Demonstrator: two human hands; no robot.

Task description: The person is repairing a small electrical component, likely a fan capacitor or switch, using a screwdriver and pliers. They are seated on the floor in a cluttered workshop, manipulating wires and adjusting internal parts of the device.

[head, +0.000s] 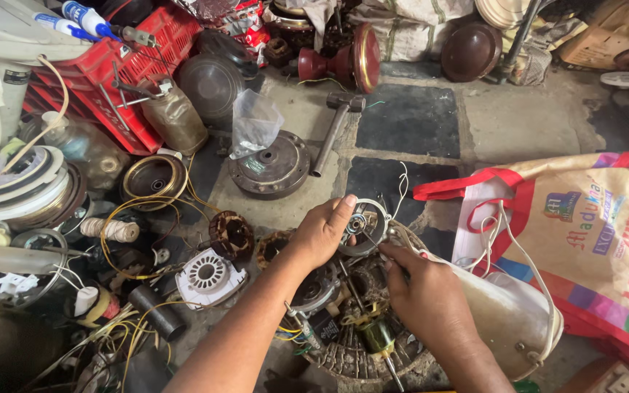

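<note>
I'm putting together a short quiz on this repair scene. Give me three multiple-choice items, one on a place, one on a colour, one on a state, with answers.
1. Where does the hammer lie?
A. on the floor beyond the hands
B. inside the red crate
C. in the printed bag

2. What colour is the plastic crate at upper left?
A. blue
B. red
C. green

3. How is the round metal motor part held?
A. lying untouched on the floor
B. by the right hand alone
C. between both hands

Answers:
1 A, it rests on the stone floor beside a grey motor cover.
2 B, its latticed walls are red.
3 C, the left hand has a grip on one side and the right hand touches the other.
</note>
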